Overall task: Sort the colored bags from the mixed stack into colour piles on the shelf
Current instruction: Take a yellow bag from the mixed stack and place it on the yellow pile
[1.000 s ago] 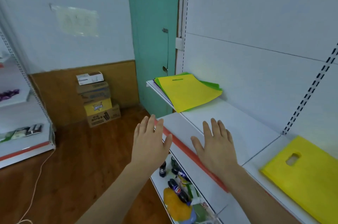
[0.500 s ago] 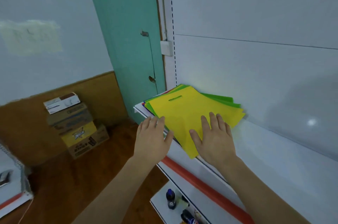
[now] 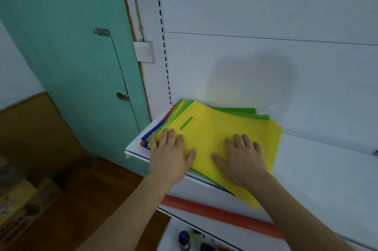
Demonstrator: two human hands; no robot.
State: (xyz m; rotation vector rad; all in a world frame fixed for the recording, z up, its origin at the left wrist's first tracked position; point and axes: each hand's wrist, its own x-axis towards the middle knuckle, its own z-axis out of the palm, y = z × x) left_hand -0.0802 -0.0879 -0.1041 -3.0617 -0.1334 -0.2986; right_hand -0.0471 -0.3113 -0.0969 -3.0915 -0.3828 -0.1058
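Head view:
Mixed stack (image 3: 214,128): centre of frame, at the left end of the white shelf (image 3: 327,168); yellow bag (image 3: 212,138) on top, green, blue and red edges beneath.
Left hand (image 3: 170,158): flat, fingers spread, on the stack's left edge; grip open, clasping nothing.
Right hand (image 3: 242,160): flat on the yellow bag; grip open.
Lower centre: red strip (image 3: 221,215).

Both hands (image 3: 206,156) flat on yellow bag (image 3: 214,130) atop mixed stack (image 3: 155,134).
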